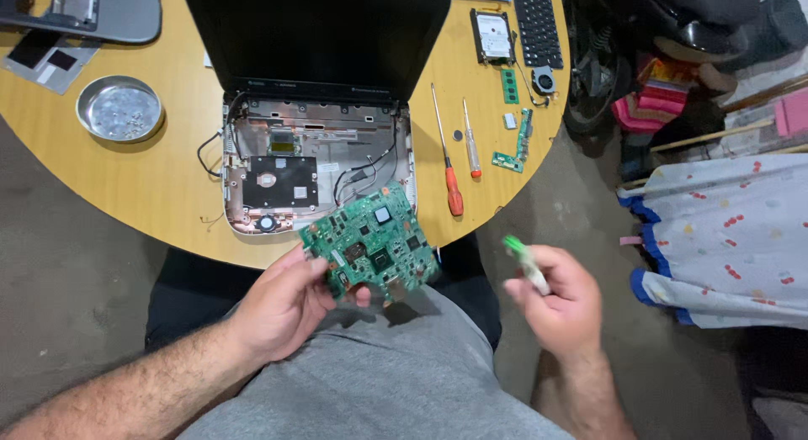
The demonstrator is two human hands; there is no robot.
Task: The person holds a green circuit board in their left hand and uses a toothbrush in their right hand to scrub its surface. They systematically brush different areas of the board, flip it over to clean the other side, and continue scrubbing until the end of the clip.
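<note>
Fingers of left hand [282, 310] pinch green circuit board [374, 246]; right hand [555, 301] fingers clasp green-tipped brush [523, 259].

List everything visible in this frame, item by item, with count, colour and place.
motherboard: 1, green, held over the lap
brush: 1, green-tipped, blurred, in right hand
opened laptop: 1, black lid, on table
screwdrivers: 2, orange-handled, right of laptop
metal dish: 1, silver, left on table
hard drive: 1, silver, table top right
keyboard: 1, black, beside drive
small boards: several, green, table's right edge
round table: 1, wooden
left hand: grips motherboard
right hand: grips brush
</note>
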